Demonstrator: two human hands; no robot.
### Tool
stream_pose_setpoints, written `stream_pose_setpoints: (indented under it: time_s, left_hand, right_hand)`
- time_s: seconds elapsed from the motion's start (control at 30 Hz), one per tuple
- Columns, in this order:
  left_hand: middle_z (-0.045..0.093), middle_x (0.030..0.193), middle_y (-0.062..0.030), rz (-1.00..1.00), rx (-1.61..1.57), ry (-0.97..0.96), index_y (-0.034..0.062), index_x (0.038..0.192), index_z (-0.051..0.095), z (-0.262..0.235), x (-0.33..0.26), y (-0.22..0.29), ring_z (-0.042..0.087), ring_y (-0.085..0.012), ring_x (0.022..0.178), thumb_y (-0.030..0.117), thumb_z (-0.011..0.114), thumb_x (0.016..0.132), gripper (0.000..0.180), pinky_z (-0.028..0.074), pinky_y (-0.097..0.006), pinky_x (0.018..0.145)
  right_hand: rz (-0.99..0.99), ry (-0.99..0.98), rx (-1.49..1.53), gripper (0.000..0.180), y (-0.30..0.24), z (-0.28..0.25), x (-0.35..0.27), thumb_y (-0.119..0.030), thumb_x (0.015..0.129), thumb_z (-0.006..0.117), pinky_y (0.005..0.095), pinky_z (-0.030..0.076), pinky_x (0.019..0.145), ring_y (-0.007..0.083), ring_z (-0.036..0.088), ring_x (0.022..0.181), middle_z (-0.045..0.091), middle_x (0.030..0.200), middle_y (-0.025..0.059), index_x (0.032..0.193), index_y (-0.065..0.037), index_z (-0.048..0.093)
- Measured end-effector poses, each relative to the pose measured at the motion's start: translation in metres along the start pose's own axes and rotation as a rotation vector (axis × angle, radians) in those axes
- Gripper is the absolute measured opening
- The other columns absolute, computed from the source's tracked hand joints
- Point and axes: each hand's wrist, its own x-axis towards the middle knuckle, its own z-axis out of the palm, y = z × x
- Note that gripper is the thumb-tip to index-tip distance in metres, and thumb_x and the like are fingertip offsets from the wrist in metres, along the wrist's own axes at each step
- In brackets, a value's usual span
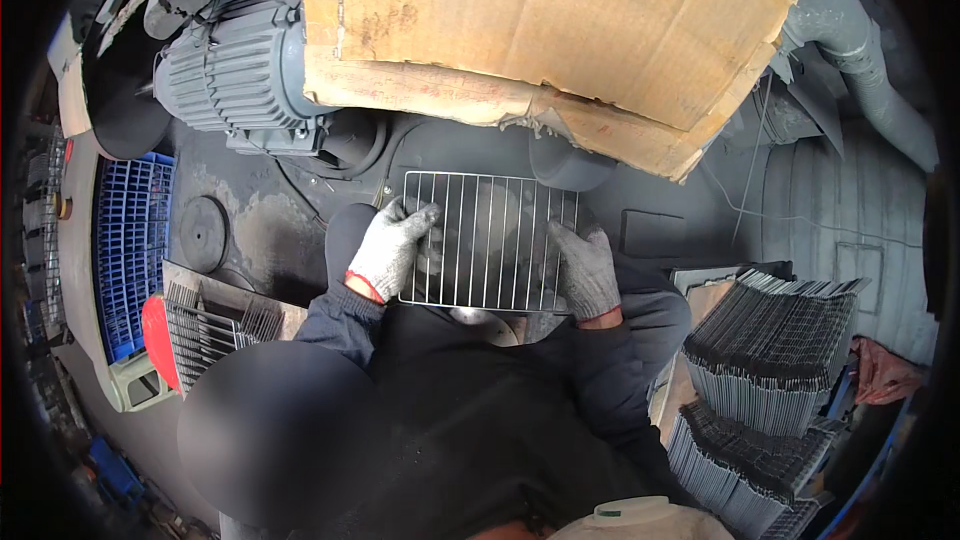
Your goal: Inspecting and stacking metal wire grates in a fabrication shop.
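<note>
A rectangular metal wire rack (490, 240) with thin parallel bars is held up in front of my lap. My left hand (393, 245), in a pale knitted work glove with a red cuff, grips the rack's left end. On the opposite end, my right hand (586, 268), gloved the same way, is closed around the edge wire. Both thumbs lie over the bars, while the other fingers are partly hidden behind them. The dark floor and a rounded grey part show through the gaps.
A grey finned motor (235, 65) sits at the far left beside a large cardboard sheet (560, 30). Stacks of wire racks (770, 340) stand at my right. Several racks (215, 325) lean at my left, near a blue plastic crate (135, 250). A grey duct (850, 40) runs far right.
</note>
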Motion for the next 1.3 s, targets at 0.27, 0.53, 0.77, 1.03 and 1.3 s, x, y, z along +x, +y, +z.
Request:
stream_pose_setpoints:
  time_s: [0.27, 0.53, 0.77, 1.03, 1.3]
  left_hand:
    - [0.075, 0.108, -0.0046, -0.034, -0.205, -0.258, 0.0040, 0.131, 0.064, 0.084, 0.049, -0.033, 0.070, -0.0160, 0.076, 0.007, 0.066, 0.104, 0.027, 0.059, -0.030, 0.068]
    - [0.069, 0.093, -0.0078, -0.137, -0.232, -0.065, 0.0056, 0.126, 0.062, 0.018, 0.003, 0.009, 0.065, -0.0208, 0.070, 0.011, 0.064, 0.103, 0.023, 0.057, -0.038, 0.061]
    - [0.070, 0.092, -0.0070, -0.133, -0.153, -0.096, 0.0062, 0.121, 0.061, 0.046, 0.002, 0.017, 0.064, -0.0187, 0.067, 0.014, 0.069, 0.104, 0.020, 0.057, -0.035, 0.064]
    - [0.072, 0.111, -0.0074, -0.045, -0.109, -0.392, 0.0011, 0.133, 0.060, 0.109, 0.035, -0.032, 0.067, -0.0132, 0.090, 0.011, 0.067, 0.103, 0.032, 0.057, -0.029, 0.078]
    - [0.068, 0.085, -0.0054, 0.168, 0.028, 0.210, -0.0003, 0.109, 0.065, -0.047, -0.051, 0.006, 0.064, -0.0139, 0.067, 0.035, 0.081, 0.097, 0.040, 0.054, -0.029, 0.057]
  right_hand:
    - [-0.163, 0.113, -0.086, 0.035, -0.007, -0.098, -0.052, -0.002, 0.101, 0.064, 0.0294, 0.055, 0.096, 0.0149, 0.069, 0.107, 0.075, 0.121, 0.0061, 0.135, 0.000, 0.069]
    - [-0.105, -0.070, -0.073, 0.037, -0.002, -0.032, -0.020, -0.010, 0.099, 0.069, 0.0301, 0.053, 0.099, 0.0168, 0.068, 0.109, 0.074, 0.122, 0.0068, 0.134, 0.001, 0.069]
    - [-0.190, 0.090, -0.035, 0.034, -0.003, -0.043, -0.029, -0.006, 0.098, 0.068, 0.0293, 0.051, 0.098, 0.0154, 0.066, 0.107, 0.073, 0.119, 0.0046, 0.132, 0.000, 0.070]
    - [-0.221, 0.290, 0.019, 0.034, 0.009, -0.133, -0.064, -0.001, 0.098, 0.065, 0.0298, 0.055, 0.095, 0.0171, 0.071, 0.102, 0.076, 0.117, 0.0090, 0.131, 0.003, 0.071]
    - [-0.216, -0.259, -0.067, 0.038, 0.028, 0.035, -0.021, -0.002, 0.103, 0.067, 0.0317, 0.055, 0.100, 0.0154, 0.067, 0.111, 0.072, 0.126, 0.0084, 0.140, 0.003, 0.061]
